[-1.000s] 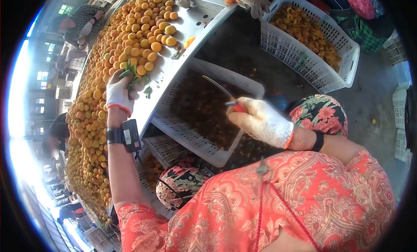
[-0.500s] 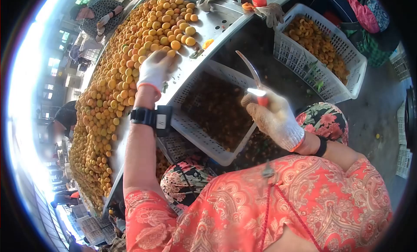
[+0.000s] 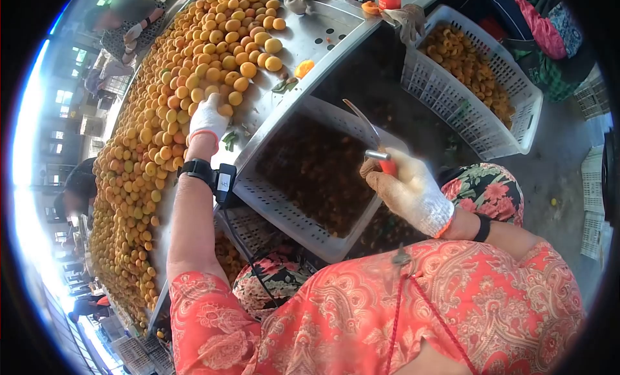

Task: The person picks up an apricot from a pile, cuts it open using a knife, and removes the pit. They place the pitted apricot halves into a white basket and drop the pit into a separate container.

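The knife [image 3: 378, 150] sits in your right hand [image 3: 408, 189]. The gloved fingers are wrapped tight round its red handle, and the thin curved blade points up and away from you. You hold it over the near crate [image 3: 292, 215], a white slatted one tucked under the table's edge with dark contents in the shade.

Your left hand [image 3: 208, 120], gloved too, reaches across to the pile of orange fruit [image 3: 194, 58]. It lies on the fruit at the pile's near edge, fingers curled down among them. You touch several, but whether the hand has closed on one, I cannot tell. The two hands are well apart.

The fruit covers most of the metal table [image 3: 316, 36], which runs away to your left. A few green leaves [image 3: 229, 139] lie on the bare metal just beside your left hand, and a cut piece [image 3: 303, 68] of fruit rests near the table's edge. A black wrist device [image 3: 223, 181] is strapped to your left forearm. Past the knife, a second crate [image 3: 478, 113] holds more orange fruit.
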`<state>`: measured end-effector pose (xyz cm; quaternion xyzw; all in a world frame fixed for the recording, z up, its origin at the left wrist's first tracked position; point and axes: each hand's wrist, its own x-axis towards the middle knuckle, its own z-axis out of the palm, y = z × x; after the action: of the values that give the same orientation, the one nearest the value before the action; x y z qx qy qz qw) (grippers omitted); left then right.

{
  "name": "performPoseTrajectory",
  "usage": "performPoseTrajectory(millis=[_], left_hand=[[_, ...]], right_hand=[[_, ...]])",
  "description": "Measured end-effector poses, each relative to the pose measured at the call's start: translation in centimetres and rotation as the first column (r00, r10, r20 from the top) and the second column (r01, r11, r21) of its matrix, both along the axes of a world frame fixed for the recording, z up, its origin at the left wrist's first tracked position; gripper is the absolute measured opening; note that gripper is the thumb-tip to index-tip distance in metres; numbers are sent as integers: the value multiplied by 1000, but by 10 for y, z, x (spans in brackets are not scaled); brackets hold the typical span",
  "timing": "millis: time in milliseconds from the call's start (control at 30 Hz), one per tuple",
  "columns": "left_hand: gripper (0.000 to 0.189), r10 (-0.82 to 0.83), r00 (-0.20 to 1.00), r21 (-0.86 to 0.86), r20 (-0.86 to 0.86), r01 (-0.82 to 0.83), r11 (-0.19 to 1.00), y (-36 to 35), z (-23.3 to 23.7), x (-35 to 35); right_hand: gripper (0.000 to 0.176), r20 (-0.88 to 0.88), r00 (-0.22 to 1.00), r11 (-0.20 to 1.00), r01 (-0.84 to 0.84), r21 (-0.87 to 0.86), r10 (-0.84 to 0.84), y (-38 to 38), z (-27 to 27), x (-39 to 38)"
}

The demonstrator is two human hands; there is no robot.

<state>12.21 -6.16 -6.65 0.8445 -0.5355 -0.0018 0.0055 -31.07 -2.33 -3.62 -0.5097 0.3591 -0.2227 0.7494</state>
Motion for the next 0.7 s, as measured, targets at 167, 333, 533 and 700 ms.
performPoseTrajectory(millis=[167, 333, 533, 700], left_hand=[[32, -32, 999, 154, -20, 35, 988, 0, 10, -34], [41, -9, 896, -207, -444, -93, 974, 32, 29, -63], [43, -430, 44, -413, -902, -386, 825, 122, 116, -143], [54, -579, 7, -507, -815, -492, 708, 187, 133, -222]], right_hand=[[8, -53, 998, 993, -50, -104, 45, 6, 7, 2], [9, 6, 999, 989, -42, -145, 43, 10, 7, -4], [17, 177, 984, 990, 11, -138, 14, 20, 8, -4], [21, 135, 979, 907, -83, -413, 151, 39, 32, -9]])
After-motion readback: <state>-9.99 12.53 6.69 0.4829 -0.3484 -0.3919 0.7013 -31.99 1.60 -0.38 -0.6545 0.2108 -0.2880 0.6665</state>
